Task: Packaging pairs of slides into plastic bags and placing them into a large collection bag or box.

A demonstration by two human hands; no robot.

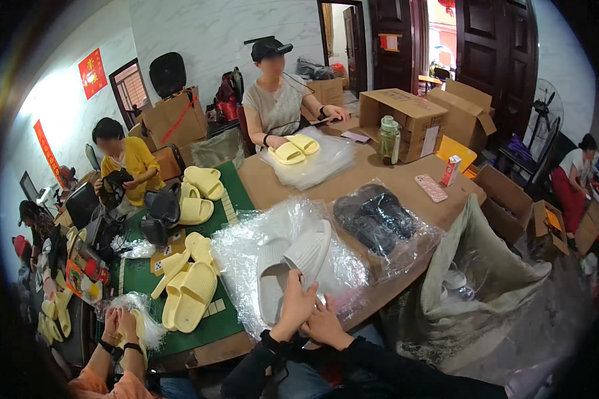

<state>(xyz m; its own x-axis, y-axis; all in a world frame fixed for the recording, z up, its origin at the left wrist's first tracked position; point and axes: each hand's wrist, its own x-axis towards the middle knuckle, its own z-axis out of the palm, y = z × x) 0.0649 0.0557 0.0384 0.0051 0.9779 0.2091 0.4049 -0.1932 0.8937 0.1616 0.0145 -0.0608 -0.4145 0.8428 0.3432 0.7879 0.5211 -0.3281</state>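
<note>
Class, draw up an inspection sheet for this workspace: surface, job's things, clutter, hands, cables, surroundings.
Surface: brown tabletop, green mat at left.
Job's things: pale grey slippers on clear plastic; yellow slippers on the mat; dark slippers bagged.
Clutter: pink phone, small carton, green bottle.
Hands: left hand, fingers at a grey slipper; right hand close beside; grip unclear.
Cables: thin dark cord near the capped co-worker.
Surroundings: open sack, cardboard box, standing fan.

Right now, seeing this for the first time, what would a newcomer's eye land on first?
Probably the pale grey slippers on shiny clear plastic, front and centre by the person's left hand and right hand. Then the yellow slippers, bright against the green mat to their left, and dark slippers bagged in clear plastic to their right.
</note>
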